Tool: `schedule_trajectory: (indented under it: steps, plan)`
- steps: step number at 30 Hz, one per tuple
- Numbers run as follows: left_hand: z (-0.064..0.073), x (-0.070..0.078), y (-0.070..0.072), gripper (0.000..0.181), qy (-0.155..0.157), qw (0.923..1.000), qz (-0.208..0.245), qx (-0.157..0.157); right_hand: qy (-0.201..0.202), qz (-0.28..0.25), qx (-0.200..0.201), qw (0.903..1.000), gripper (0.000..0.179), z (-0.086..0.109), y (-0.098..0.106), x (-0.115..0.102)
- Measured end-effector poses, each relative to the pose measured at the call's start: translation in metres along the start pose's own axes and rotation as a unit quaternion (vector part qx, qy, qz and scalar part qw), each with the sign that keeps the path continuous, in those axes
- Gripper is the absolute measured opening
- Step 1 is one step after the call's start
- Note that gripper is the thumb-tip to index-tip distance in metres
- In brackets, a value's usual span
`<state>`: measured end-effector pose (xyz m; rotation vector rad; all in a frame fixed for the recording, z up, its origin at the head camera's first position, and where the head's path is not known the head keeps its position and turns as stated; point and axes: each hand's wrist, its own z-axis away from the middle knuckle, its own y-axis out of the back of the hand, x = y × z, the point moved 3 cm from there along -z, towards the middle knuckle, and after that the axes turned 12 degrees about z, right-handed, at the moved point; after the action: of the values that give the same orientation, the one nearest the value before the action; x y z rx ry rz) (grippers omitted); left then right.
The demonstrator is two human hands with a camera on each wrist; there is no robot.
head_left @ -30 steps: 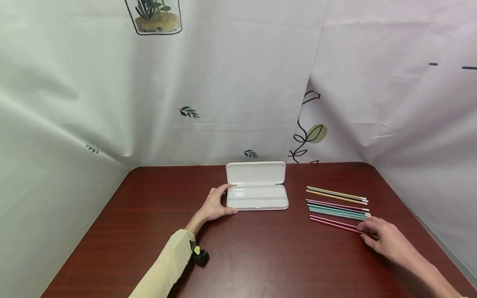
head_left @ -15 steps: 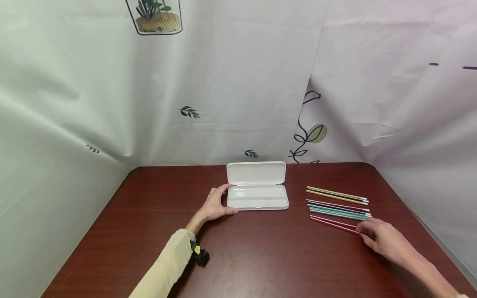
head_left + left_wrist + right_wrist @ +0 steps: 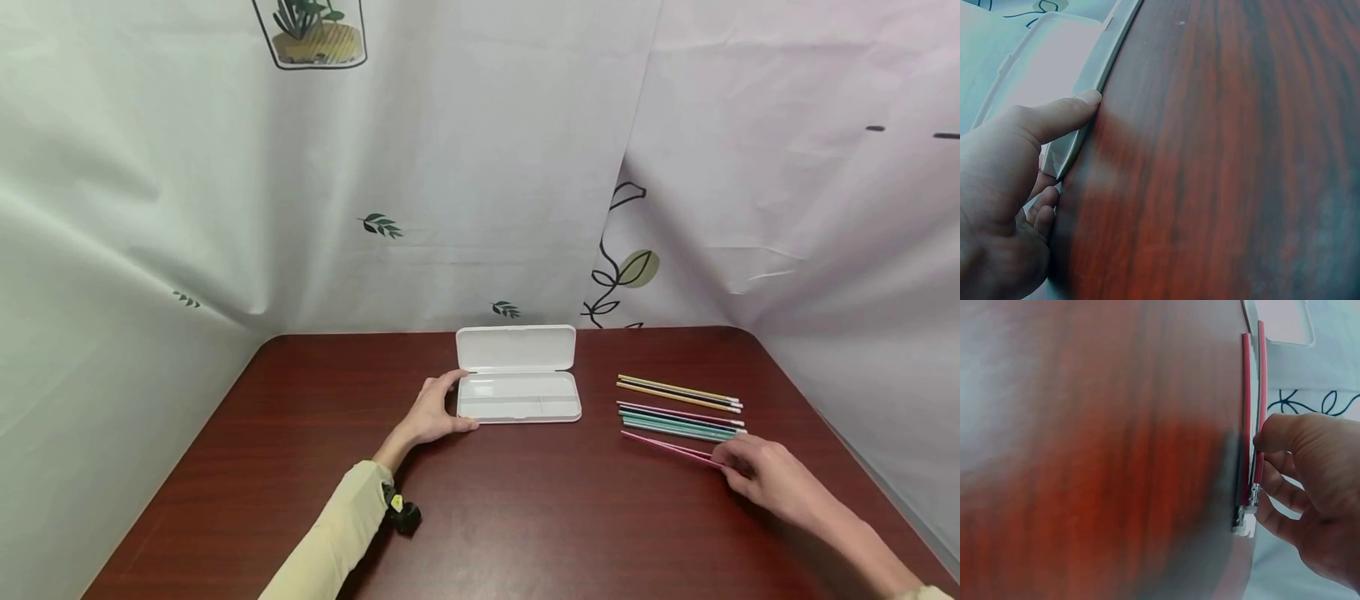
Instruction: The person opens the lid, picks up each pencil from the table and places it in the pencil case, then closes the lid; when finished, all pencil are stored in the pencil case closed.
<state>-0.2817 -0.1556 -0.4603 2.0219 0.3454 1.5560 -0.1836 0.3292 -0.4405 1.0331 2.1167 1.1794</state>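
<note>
A white pencil case (image 3: 519,398) lies with its lid raised at the back middle of the table. My left hand (image 3: 431,412) holds its left end, thumb (image 3: 1079,109) against the front edge and other fingers round the end and back. At the right, my right hand (image 3: 772,479) pinches a pink pencil (image 3: 1262,381) near its eraser end, between thumb and fingers. A second pink pencil (image 3: 1247,400) runs close beside it; whether the fingers touch it too, I cannot tell. Farther back lie a row of teal, dark and pink pencils (image 3: 675,427) and a group of yellow and dark pencils (image 3: 675,394).
The brown wood-grain table (image 3: 525,517) ends at a white printed curtain (image 3: 480,167) behind and at both sides. The case's interior shows bare compartments. A small black device (image 3: 405,518) is strapped to the left wrist.
My right hand has shifted slightly left. The pink pencils, which lay side by side, now converge, with one slightly raised. My left hand and the case have stayed put.
</note>
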Motion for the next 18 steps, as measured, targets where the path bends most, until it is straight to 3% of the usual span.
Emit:
schedule_trajectory:
  steps: [4, 8, 12, 18]
  plan:
    - [0.001, 0.000, 0.000, 0.089, 0.006, 1.0000, 0.002, -0.002, 0.021, -0.012, 0.011, 0.9996, 0.044, -0.011, 0.000, -0.003]
    - [0.002, -0.001, 0.001, 0.089, 0.007, 1.0000, 0.005, -0.003, 0.025, -0.017, -0.006, 0.9995, 0.040, -0.026, -0.001, -0.009]
    - [0.002, -0.001, 0.001, 0.089, 0.007, 0.9999, 0.008, 0.001, 0.022, -0.027, -0.028, 0.9990, 0.035, -0.046, -0.004, -0.017]
    - [0.001, 0.000, 0.001, 0.089, 0.003, 1.0000, 0.008, 0.001, 0.045, -0.033, -0.026, 0.9981, 0.031, -0.078, -0.012, -0.031]
